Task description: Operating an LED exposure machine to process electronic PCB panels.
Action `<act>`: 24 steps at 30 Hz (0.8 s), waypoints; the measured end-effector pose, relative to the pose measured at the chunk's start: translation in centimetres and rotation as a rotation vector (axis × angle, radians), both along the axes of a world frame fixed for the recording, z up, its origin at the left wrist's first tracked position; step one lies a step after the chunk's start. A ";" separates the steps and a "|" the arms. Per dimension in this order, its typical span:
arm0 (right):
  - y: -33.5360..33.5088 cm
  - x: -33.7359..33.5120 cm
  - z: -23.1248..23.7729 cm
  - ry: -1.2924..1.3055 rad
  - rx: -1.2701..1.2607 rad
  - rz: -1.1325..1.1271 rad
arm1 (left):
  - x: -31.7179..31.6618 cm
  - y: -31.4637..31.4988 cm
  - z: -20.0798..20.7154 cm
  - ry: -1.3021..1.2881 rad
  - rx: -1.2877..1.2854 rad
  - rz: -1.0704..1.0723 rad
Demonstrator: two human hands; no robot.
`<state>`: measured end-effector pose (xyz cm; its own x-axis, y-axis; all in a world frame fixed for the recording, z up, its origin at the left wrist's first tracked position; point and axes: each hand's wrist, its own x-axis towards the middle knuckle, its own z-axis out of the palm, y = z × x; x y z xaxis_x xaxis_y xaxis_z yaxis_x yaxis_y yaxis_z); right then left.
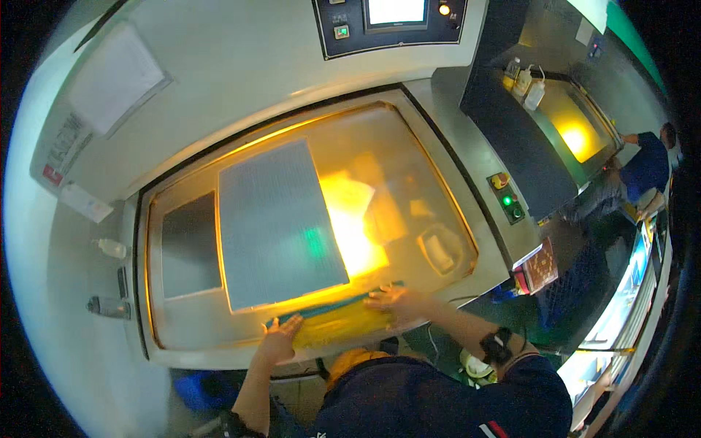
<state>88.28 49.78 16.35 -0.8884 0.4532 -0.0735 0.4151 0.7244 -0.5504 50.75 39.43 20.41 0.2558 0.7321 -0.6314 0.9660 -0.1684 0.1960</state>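
Note:
A yellow sheet-like piece [339,326] with a blue-green strip [328,307] along its far side lies at the near edge of the machine bed [182,330]. My left hand [280,341] is at the strip's left end, fingers spread and fingertips touching it. Near the right end rests my right hand [394,301], its fingers stretched out to the left and slightly blurred. Whether either hand grips the piece underneath is hidden. Beyond my hands, a large grey ribbed panel [277,226] lies on the bed, with a dark rectangle [191,246] to its left.
Bright yellow light glows on the bed right of the panel. A control panel with a screen [396,12] is at the back, and a button box [505,198] on the right ledge. Bottles [112,248] are along the left wall. Another person [642,171] works at the far right.

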 end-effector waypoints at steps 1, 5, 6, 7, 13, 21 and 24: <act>2.3 1.6 -1.2 0.168 -0.142 0.039 | 0.3 -0.3 0.0 0.035 0.040 0.064; 8.9 15.7 -0.1 -0.059 0.327 -0.969 | 2.7 -7.1 -0.2 0.120 0.145 0.318; 9.9 23.0 -5.1 -0.316 0.374 -1.298 | 3.5 -8.7 0.3 0.157 0.229 0.363; 9.9 26.4 -4.3 -0.529 0.584 -1.379 | 4.3 -11.0 1.1 0.242 0.201 0.448; 9.4 26.4 -0.5 -0.584 0.181 -1.687 | 3.3 -28.8 -2.5 0.109 0.336 0.948; 9.8 26.7 -2.5 -0.556 0.313 -1.614 | 6.8 -43.0 -12.4 -0.145 0.611 1.700; 12.5 27.5 -1.2 -0.875 0.123 -1.437 | 5.9 -44.0 -14.6 -0.241 0.546 1.956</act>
<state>115.75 62.25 15.18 0.5046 0.8420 -0.1910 0.8586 -0.4663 0.2128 56.64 -4.56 5.85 -0.9155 0.1397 -0.3772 -0.1377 0.7722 0.6203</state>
